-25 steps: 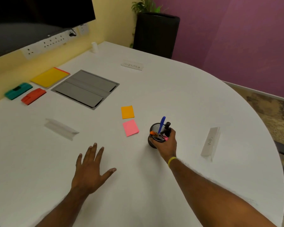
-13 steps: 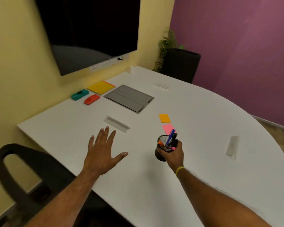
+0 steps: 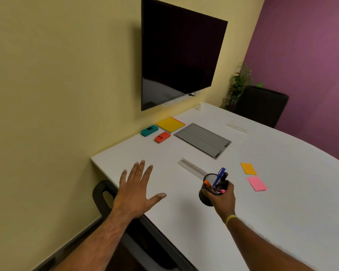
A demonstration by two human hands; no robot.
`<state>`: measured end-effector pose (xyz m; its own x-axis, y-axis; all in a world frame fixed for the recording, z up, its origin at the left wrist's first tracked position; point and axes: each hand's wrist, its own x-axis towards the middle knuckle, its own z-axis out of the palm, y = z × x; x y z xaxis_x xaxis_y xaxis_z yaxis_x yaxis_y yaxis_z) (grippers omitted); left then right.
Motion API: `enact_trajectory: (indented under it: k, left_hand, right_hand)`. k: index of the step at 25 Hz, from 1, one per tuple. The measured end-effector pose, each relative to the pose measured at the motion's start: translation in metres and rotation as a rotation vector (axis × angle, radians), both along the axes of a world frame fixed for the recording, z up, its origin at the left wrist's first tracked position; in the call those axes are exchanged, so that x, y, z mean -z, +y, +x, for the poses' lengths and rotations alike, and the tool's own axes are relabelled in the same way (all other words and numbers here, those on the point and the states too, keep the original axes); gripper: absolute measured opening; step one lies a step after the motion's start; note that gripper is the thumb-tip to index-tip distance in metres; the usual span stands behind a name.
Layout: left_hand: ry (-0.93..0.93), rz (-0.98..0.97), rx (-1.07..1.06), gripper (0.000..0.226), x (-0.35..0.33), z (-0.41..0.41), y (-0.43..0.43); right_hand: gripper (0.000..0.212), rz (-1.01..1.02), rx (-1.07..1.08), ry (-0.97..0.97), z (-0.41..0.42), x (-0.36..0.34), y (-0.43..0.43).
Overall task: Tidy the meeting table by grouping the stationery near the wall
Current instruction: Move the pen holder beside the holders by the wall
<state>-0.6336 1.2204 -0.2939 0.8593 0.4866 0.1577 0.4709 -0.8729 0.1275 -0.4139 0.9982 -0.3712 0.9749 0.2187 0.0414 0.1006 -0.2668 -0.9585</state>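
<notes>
Right hand (image 3: 221,200) has the cup (image 3: 205,198), with fingers and thumb curled round it from the near side, over the near part of the table (image 3: 272,222). I make the cup roughly upright, its long axis close to vertical and its mouth tipped a little toward me. I can't tell whether its base touches the top. Inside, the blue pen (image 3: 221,173) and black marker (image 3: 224,177) lean up and away to the right, clear of the rim. An orange marker (image 3: 207,183) rests against the left rim.

Left hand (image 3: 137,190) is flat and loose, fingers straight and spread, thumb out to the right, holding nothing. It sits over the table's near-left corner, fingertips aimed toward the wall (image 3: 57,75).

Just beyond the cup a clear strip (image 3: 192,168) lies on a diagonal, far-left to near-right, right between the cup and the wall group. Right of the cup are an orange note (image 3: 248,168) and a pink note (image 3: 256,183), close together and apart from the cup. Farther on, a grey hatch (image 3: 203,139) is set into the table.

Hard by the wall I see a yellow pad (image 3: 170,124), a teal block (image 3: 149,130) and a red block (image 3: 162,137), all just beside one another under the dark screen (image 3: 180,61). A black chair (image 3: 103,194) sits below the near-left corner.
</notes>
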Motion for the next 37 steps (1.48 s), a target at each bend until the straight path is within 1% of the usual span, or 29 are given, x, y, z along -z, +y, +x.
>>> enact_trajectory:
  k: [5, 9, 12, 16, 20, 24, 27, 31, 37]
  left_hand:
    - [0.004, 0.005, -0.027, 0.11, 0.004, -0.005, 0.114]
    - [0.037, -0.008, -0.057, 0.11, 0.008, -0.007, 0.197]
    - [0.071, -0.03, -0.049, 0.11, 0.012, -0.009, 0.249]
    - [0.125, -0.058, 0.023, 0.111, 0.032, -0.004, 0.312]
    - [0.155, -0.061, 0.12, 0.113, 0.045, 0.01, 0.381]
    - [0.176, -0.071, 0.228, 0.116, 0.048, 0.029, 0.426]
    - [0.182, -0.084, 0.311, 0.118, 0.053, 0.059, 0.451]
    - [0.196, -0.084, 0.418, 0.116, 0.068, 0.114, 0.465]
    - [0.248, -0.038, 0.505, 0.114, 0.096, 0.232, 0.49]
  right_hand:
    - [0.074, 0.049, 0.029, 0.017, 0.007, 0.014, 0.091]
    - [0.071, 0.01, 0.04, 0.03, 0.007, 0.016, 0.157]
    - [0.074, -0.012, 0.048, 0.042, 0.002, 0.013, 0.204]
    - [0.076, -0.034, 0.089, 0.035, -0.009, 0.015, 0.259]
    - [0.079, -0.031, 0.201, 0.028, -0.026, 0.018, 0.31]
    - [0.081, -0.057, 0.285, 0.043, -0.043, 0.015, 0.344]
    - [0.079, -0.07, 0.345, 0.055, -0.045, 0.014, 0.369]
    - [0.078, -0.088, 0.403, 0.066, -0.019, 0.02, 0.394]
    - [0.08, -0.063, 0.444, 0.084, 0.088, 0.048, 0.43]
